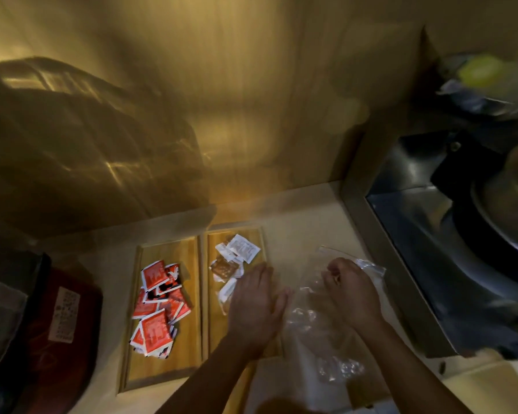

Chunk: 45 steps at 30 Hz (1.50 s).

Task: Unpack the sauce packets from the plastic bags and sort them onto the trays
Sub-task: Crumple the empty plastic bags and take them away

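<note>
Two wooden trays lie side by side on the counter. The left tray (189, 255) carries a pile of red sauce packets (157, 309). The right tray (214, 330) carries white and brown sauce packets (237, 249). My left hand (256, 306) lies flat, fingers together, over the right tray's right edge and holds nothing I can see. A clear plastic bag (311, 318) is spread on the counter to the right of the trays. My right hand (349, 289) has its fingers curled on the bag's upper part. I cannot tell whether the bag has packets in it.
A dark red box with a white label (63, 318) sits at the left. A steel sink (431, 234) with a dark pan lies to the right of the bag. A wooden wall rises behind the counter. Another clear bag (340, 367) lies near the front edge.
</note>
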Motion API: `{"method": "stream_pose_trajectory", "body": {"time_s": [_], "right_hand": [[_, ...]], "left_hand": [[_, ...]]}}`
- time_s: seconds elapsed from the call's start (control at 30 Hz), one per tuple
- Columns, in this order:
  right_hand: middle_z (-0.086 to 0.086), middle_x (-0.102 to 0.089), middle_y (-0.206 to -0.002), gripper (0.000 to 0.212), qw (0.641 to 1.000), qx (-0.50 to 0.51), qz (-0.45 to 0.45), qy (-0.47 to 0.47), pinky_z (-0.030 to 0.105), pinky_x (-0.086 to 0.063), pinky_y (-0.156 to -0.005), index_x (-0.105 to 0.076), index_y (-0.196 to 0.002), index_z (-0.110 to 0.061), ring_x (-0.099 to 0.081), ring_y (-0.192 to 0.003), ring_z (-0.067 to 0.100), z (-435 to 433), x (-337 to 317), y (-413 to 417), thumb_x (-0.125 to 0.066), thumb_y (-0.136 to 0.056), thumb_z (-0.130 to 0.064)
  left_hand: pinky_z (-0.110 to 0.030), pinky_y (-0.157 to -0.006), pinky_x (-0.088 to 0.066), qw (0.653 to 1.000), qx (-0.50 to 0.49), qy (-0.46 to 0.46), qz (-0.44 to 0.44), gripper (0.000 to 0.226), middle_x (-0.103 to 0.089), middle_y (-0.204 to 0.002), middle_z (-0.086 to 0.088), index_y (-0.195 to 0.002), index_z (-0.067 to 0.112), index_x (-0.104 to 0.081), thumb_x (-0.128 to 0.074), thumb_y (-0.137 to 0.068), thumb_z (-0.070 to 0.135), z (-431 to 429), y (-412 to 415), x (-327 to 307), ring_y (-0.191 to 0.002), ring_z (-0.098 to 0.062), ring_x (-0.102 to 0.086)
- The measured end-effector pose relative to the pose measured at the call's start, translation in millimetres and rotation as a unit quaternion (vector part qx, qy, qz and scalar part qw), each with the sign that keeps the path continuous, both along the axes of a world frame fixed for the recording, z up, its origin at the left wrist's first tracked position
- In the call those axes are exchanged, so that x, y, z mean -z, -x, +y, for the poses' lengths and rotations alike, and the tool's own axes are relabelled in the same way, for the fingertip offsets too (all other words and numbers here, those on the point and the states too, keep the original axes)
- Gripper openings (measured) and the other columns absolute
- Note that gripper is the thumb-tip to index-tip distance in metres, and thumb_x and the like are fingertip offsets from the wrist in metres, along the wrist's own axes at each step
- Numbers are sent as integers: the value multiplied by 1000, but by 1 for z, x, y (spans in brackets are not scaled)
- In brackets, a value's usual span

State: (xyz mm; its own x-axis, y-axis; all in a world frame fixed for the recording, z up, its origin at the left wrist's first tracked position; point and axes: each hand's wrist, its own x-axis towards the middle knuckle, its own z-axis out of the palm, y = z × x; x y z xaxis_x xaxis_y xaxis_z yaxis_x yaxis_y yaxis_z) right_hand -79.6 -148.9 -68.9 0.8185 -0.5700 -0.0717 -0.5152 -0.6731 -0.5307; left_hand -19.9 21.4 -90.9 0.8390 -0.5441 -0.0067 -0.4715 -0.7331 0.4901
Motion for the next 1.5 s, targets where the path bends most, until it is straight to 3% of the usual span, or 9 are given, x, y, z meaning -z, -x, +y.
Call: {"method": "stream_pose_trajectory", "body": {"time_s": [0.17, 0.3, 0.47, 0.57, 0.73, 0.8, 1.07, 1.27, 1.5], "right_hand": [[16, -64, -106, 19, 998, 62, -2, 27, 40, -45, -89, -63, -97, -6, -58, -102, 33, -19, 4, 33, -58, -83, -18], [13, -48, -132, 47, 982, 136, 125, 35, 40, -36, -99, -45, -127, -10, -44, -122, 27, -22, 11, 54, -51, -88, -35], [15, -43, -139, 91, 935, 255, 135, -206, 45, -35, -103, -29, -136, -7, -42, -127, 33, -24, 28, 64, -72, -67, -49], [10, -58, -124, 105, 911, 266, 119, -293, 47, -47, -95, -35, -133, -10, -59, -111, 30, -26, 48, 67, -74, -50, -60], [4, -69, -70, 38, 919, 218, 99, -314, 28, -52, -56, -68, -87, -6, -64, -59, 15, -28, 43, 65, -73, -66, -37], [8, -66, -65, 14, 920, 203, 55, -331, 34, -51, -60, -65, -67, -8, -61, -60, 20, -29, 36, 63, -69, -72, -21], [9, -57, -55, 19, 877, 183, -47, -442, 24, -42, -47, -60, -63, -9, -53, -46, 18, -31, 5, 44, -63, -81, -12], [3, -58, -55, 24, 860, 153, -101, -476, 18, -41, -43, -60, -59, -14, -52, -47, 14, -22, -17, 26, -67, -80, -21], [9, -68, -69, 5, 866, 88, -102, -482, 25, -50, -54, -68, -79, -4, -63, -60, 19, -17, -29, 17, -67, -75, 0]], "left_hand": [[-29, -94, -50, 996, 78, -52, 13, 60, -65, -121, -9, -121, 10, -55, -38, -79, 50, -56, 21, 10, -112, -20, -63], [-34, -111, -30, 986, 76, -119, 94, 63, -31, -151, -14, -140, 10, -31, -48, -87, 41, -74, 32, 24, -136, -27, -35], [-32, -95, -42, 987, 18, -124, 99, 65, -48, -127, -6, -129, 12, -35, -62, -75, 35, -78, 43, 30, -115, -24, -49], [-34, -83, -49, 963, -68, -75, 250, 65, -56, -117, -8, -126, 11, -32, -68, -73, 23, -81, 45, 26, -105, -28, -59], [-21, -53, -44, 912, -72, 29, 403, 12, -62, -67, -1, -77, 12, -60, -71, -77, 17, -79, 42, 21, -47, 2, -57], [-14, -39, -39, 887, -101, 84, 442, 25, -56, -44, 6, -55, 16, -59, -70, -76, 9, -77, 44, 20, -30, 3, -49], [-31, -51, -53, 801, -202, 278, 490, 30, -60, -69, -17, -81, -4, -58, -68, -81, 25, -64, 32, -7, -59, -24, -62], [-16, -49, -48, 833, -191, 286, 432, 17, -67, -66, -4, -68, 9, -66, -66, -83, 14, -42, 14, -21, -52, -5, -63], [-38, -78, -55, 816, -162, 356, 426, 22, -72, -100, -13, -100, 6, -67, -65, -78, 2, -23, 5, -41, -89, -29, -68]]}}
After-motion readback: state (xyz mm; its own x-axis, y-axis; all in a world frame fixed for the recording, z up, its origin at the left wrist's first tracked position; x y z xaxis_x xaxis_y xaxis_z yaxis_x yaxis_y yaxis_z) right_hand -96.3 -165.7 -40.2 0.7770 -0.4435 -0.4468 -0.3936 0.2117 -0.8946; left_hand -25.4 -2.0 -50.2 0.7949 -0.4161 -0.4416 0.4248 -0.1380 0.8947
